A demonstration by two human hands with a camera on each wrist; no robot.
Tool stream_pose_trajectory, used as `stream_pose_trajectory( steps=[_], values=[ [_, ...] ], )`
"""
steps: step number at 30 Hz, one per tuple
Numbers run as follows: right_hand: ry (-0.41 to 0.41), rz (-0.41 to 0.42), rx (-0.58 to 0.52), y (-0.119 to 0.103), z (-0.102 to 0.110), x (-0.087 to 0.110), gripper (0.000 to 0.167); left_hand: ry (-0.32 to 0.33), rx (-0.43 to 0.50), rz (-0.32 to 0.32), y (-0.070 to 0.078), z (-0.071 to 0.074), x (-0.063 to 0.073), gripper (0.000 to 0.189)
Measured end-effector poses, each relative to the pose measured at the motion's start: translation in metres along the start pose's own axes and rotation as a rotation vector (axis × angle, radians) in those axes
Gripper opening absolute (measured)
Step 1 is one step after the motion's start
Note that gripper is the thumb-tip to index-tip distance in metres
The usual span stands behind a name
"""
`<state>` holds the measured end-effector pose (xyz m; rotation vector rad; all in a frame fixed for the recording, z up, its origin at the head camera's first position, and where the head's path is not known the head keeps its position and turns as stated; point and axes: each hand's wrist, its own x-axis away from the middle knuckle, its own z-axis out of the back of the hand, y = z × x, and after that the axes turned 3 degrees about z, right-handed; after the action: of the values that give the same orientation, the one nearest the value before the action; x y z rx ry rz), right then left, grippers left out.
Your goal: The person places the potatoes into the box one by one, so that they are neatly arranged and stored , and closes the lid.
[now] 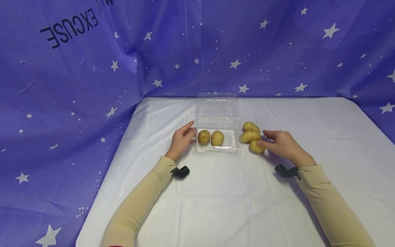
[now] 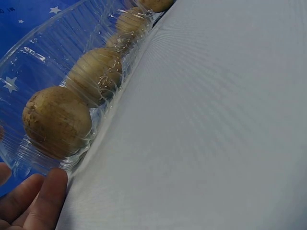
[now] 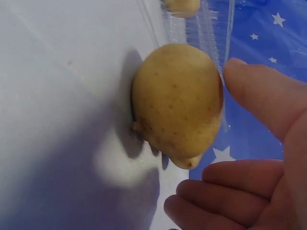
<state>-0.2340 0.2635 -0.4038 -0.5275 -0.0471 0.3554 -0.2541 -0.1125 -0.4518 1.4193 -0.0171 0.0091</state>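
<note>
A clear plastic clamshell box point(image 1: 230, 137) stands with its lid point(image 1: 217, 105) raised at the back. Inside its tray lie two potatoes, one on the left point(image 1: 203, 137) and one beside it point(image 1: 217, 138). My left hand point(image 1: 182, 140) is at the box's left end, fingertips point(image 2: 56, 179) right at the plastic wall. Just right of the box sit three more potatoes in a row: a far one point(image 1: 251, 127), a middle one point(image 1: 250, 137) and a near one point(image 1: 256, 146). Beside them is my right hand point(image 1: 282, 144), fingers spread apart from the thumb, whose tip overlaps the near potato.
A white cloth point(image 1: 216, 199) covers the table. Purple sheeting point(image 1: 262, 48) with white stars hangs behind and along the left. Black camera mounts sit at the left wrist point(image 1: 180, 172) and the right wrist point(image 1: 286, 171).
</note>
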Motion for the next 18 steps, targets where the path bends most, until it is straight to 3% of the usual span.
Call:
stream_pose_trajectory(
  steps=[18],
  values=[
    [-0.049,0.006,0.037,-0.0061,-0.0101,-0.0001,0.073,0.009,-0.006,0.006,-0.0009,-0.0001,-0.0020,0.052]
  ],
)
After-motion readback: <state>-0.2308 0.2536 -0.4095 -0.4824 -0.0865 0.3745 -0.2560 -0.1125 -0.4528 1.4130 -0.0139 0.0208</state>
